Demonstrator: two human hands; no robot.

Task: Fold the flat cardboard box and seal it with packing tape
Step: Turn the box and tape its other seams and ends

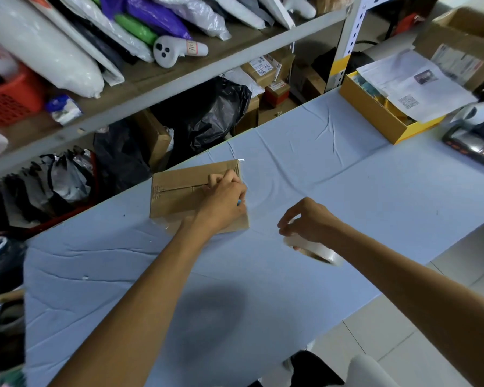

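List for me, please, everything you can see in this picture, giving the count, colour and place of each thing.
Cardboard box: one, brown, folded, on the table's left part, under the left hand.
Tape roll: one, clear, right of the box, under the right hand.
Table: one, covered in light blue cloth.
Open yellow box: one, far right of the table, printed sheets on top.
Handheld terminal: one, black, at the right edge.
Shelf: grey, behind the table, bearing wrapped parcels, a grey-white controller and a red basket.
Black bags: several, under the shelf.
Left hand: pressing on the box top.
Right hand: gripping the tape roll.
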